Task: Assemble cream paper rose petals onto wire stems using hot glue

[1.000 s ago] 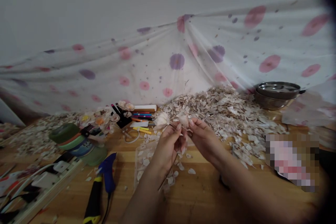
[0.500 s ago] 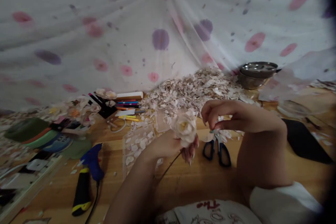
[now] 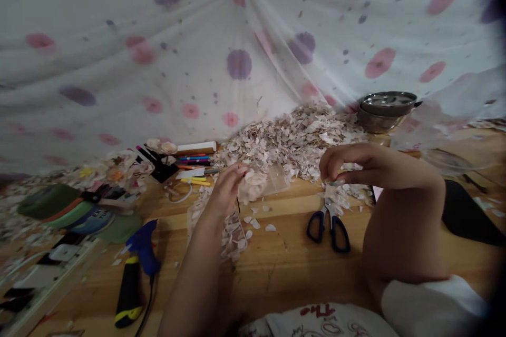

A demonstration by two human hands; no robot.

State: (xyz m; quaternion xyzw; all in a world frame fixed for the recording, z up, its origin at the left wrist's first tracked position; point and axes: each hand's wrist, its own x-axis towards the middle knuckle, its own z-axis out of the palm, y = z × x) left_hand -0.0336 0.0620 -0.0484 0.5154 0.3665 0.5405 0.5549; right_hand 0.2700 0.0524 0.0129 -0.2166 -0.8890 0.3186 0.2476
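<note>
My left hand (image 3: 227,189) is closed on the dark stem of a cream artificial flower (image 3: 253,184). The flower head faces away, above the table. On the right, my right hand (image 3: 348,166) hangs with thumb and fingertips pinched together; anything between them is too small to make out. Below it a small heap of pale petals (image 3: 338,199) lies beside the tips of the dark-handled scissors (image 3: 328,226). Under my left wrist sits a clear tray of petals (image 3: 233,242), partly hidden by the arm. Several loose petals (image 3: 255,222) are scattered right of it.
A large pile of pale petals (image 3: 292,137) runs along the back. At left lie a blue glue gun (image 3: 144,247), a power strip (image 3: 59,274) and a green tape roll (image 3: 51,202). Metal bowls (image 3: 385,110) stand at back right, a black pad (image 3: 470,216) in front.
My left hand has moved up and left with the flower, tilting its head away and uncovering loose petals on the table. My right hand has shifted slightly right, still pinched.
</note>
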